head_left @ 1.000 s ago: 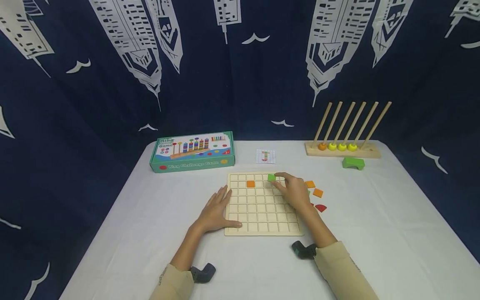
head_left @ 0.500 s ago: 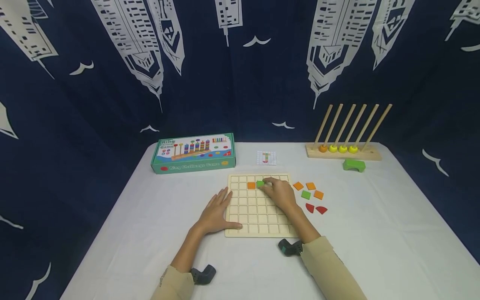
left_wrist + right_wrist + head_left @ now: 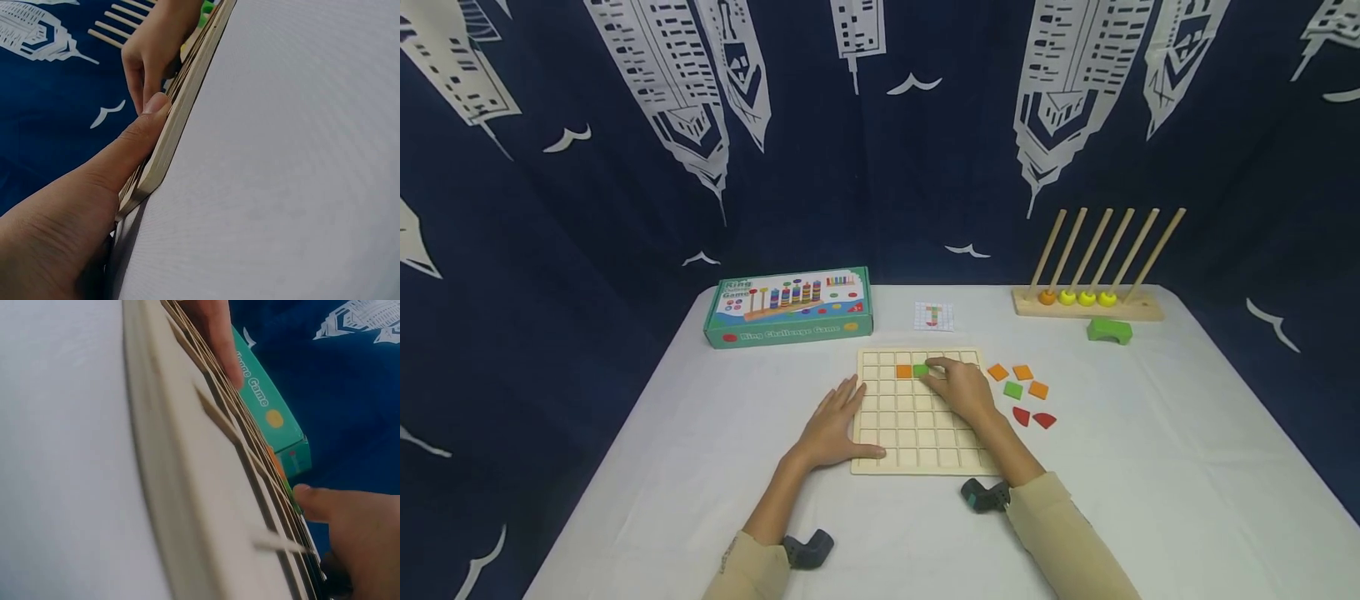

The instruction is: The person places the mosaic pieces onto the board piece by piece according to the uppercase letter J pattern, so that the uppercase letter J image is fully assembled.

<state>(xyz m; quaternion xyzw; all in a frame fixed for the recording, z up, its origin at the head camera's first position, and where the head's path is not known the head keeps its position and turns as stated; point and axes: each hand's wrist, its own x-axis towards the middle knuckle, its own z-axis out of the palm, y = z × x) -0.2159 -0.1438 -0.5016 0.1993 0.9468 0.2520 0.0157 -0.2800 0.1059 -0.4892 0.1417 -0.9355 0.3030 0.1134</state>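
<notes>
A wooden grid board lies flat on the white table. An orange square tile sits in one of its upper cells. Directly right of that tile is a green square tile, pinched at its right side by the thumb and index finger of my right hand. In the right wrist view the thumb meets the green tile at the board's surface. My left hand rests with spread, straight fingers along the board's left edge. Its thumb lies on the near edge in the left wrist view.
Right of the board lie loose orange tiles, a green tile and red quarter-round pieces. Behind it are a pattern card and a green game box. A peg rack and green arch block stand back right.
My right hand has carried the green tile left and slightly nearer, setting it beside the orange one. Over the last half second it has hardly moved. The left hand stays in place.
</notes>
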